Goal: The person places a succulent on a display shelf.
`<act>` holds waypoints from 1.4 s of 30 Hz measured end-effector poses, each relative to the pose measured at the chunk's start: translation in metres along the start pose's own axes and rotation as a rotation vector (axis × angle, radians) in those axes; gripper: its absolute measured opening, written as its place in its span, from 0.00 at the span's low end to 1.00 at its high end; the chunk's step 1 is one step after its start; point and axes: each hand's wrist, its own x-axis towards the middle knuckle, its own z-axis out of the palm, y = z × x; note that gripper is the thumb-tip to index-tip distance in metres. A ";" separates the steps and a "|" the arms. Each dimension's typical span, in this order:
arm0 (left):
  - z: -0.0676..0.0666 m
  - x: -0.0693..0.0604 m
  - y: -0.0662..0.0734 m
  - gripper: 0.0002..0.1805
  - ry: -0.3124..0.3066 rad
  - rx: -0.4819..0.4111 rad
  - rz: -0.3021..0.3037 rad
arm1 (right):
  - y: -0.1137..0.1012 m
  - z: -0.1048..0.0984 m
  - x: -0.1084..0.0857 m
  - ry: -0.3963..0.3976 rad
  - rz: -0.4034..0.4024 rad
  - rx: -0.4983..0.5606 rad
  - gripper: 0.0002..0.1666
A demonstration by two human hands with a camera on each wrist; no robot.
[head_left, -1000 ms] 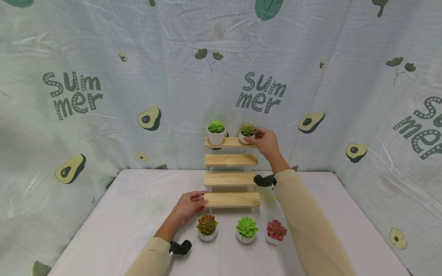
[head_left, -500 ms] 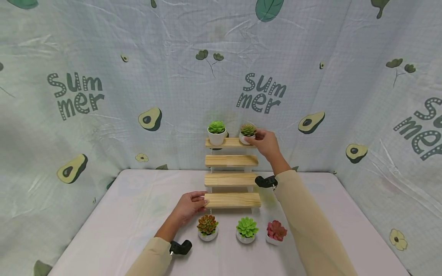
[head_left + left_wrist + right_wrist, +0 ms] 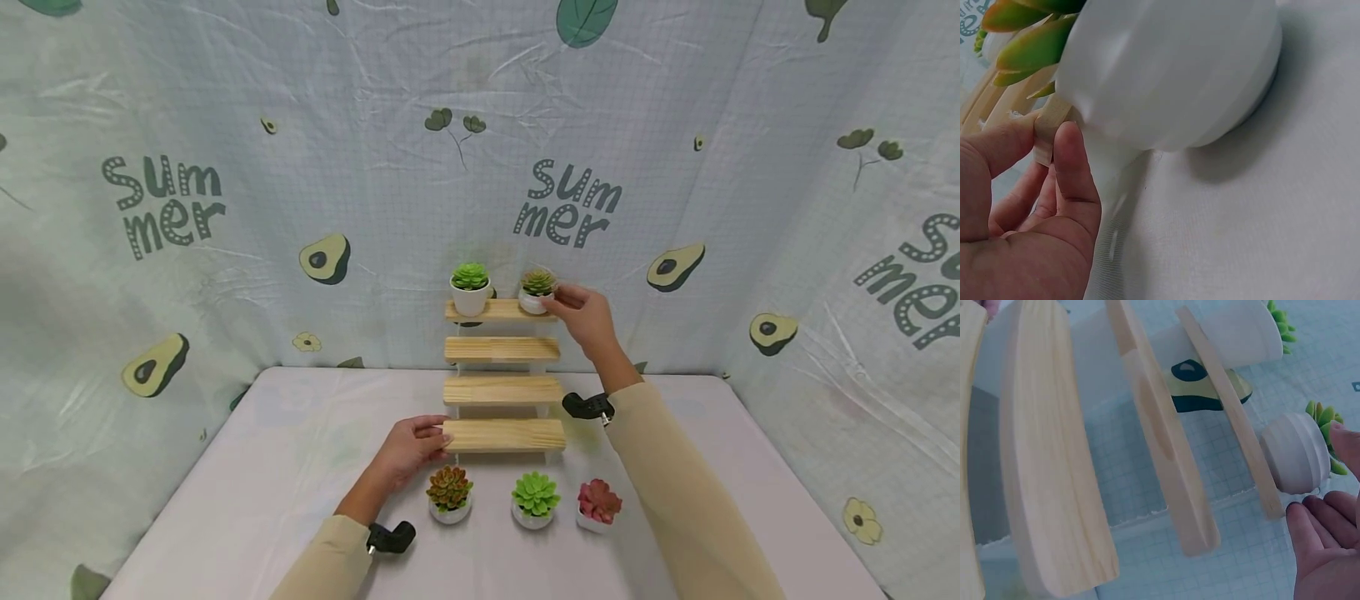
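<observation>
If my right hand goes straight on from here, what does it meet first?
Your right hand would probably meet the nearer white pot on the top shelf; any gap is unclear.

Just left of the right hand [image 3: 588, 319], a first potted plant [image 3: 536, 290] stands on the top board [image 3: 500, 312], a second potted plant [image 3: 470, 288] farther left; before the left hand [image 3: 410, 450], gripping the bottom board [image 3: 504, 435], sits a third potted plant [image 3: 450, 493]; rightward, a fourth potted plant [image 3: 535, 497], then a fifth [image 3: 599, 503].

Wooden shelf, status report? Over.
Left hand pinches lowest wooden board. Right hand beside green-brown succulent in round white pot on top wooden board. Orange-brown succulent in white pot near left hand.
</observation>
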 end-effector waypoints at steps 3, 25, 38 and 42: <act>-0.001 0.000 0.000 0.24 -0.002 0.001 -0.002 | 0.002 -0.002 -0.006 0.013 -0.022 -0.003 0.39; -0.004 -0.003 0.001 0.23 0.013 0.013 -0.004 | 0.052 -0.027 -0.092 0.043 -0.035 0.002 0.37; -0.004 -0.002 0.000 0.24 0.004 0.006 -0.023 | 0.084 -0.032 -0.151 0.031 0.012 0.031 0.34; -0.002 -0.001 0.000 0.24 -0.006 0.014 -0.018 | 0.093 -0.034 -0.172 0.032 0.039 0.032 0.33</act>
